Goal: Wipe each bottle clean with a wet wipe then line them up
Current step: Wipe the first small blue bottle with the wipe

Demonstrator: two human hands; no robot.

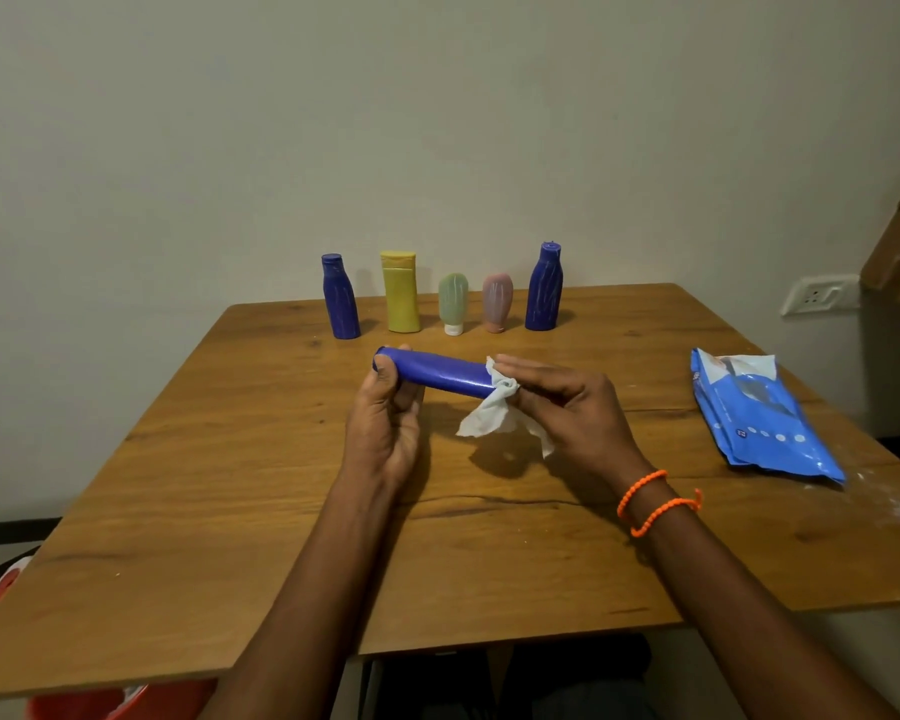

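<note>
Our left hand (385, 423) grips the blue bottle (437, 374) by its end; our right hand's (567, 407) fingers (526, 368) pinch the wet wipe (489, 413) around it.

Table (230, 511): wood-grain top, smooth, satin sheen, dark knots and a crack line; white powdery smears at its right edge; held bottle (440, 374): blue plastic, smooth, glossy highlight along its side; wipe (489, 415): thin white non-woven cloth, crumpled, matt; far blue bottles (340, 298) and (544, 288): plastic, streaked pale, duller; yellow bottle (401, 296): matt plastic; green tube (453, 301) and pink tube (497, 301): soft-looking, translucent, streaked; wipe pack (759, 423): blue plastic film, glossy, creased; wall (437, 122): matt paint.
</note>
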